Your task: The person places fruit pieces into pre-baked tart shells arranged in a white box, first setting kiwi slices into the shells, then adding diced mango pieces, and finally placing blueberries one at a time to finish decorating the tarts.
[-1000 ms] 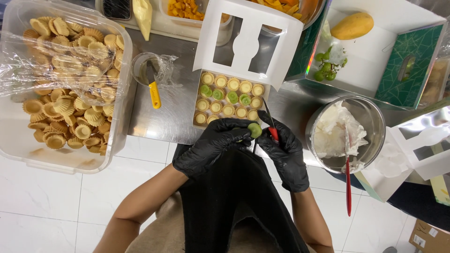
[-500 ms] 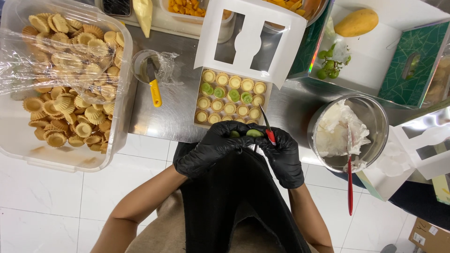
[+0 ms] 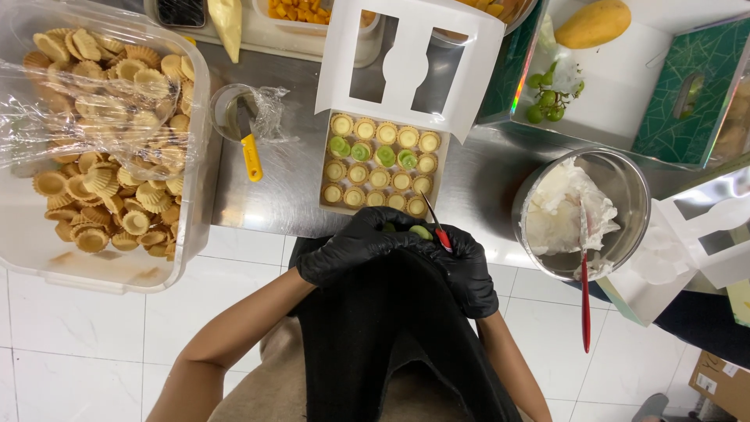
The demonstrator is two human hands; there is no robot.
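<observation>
Steel counter (image 3: 266,203) ahead: I see my left hand (image 3: 355,250) pinching a green grape (image 3: 420,231), my right hand (image 3: 466,270) gripping a red-handled knife (image 3: 437,228) beside it, just below the tart box (image 3: 383,164). Slippery fruit could let that blade skid into a glove.

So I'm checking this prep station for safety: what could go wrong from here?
1. The right hand works a small red-handled knife on a green fruit piece pinched in the left hand, off the counter; a slip could cut a glove.
2. The red spatula juts over the metal bowl rim at the counter edge and might tip out.
</observation>
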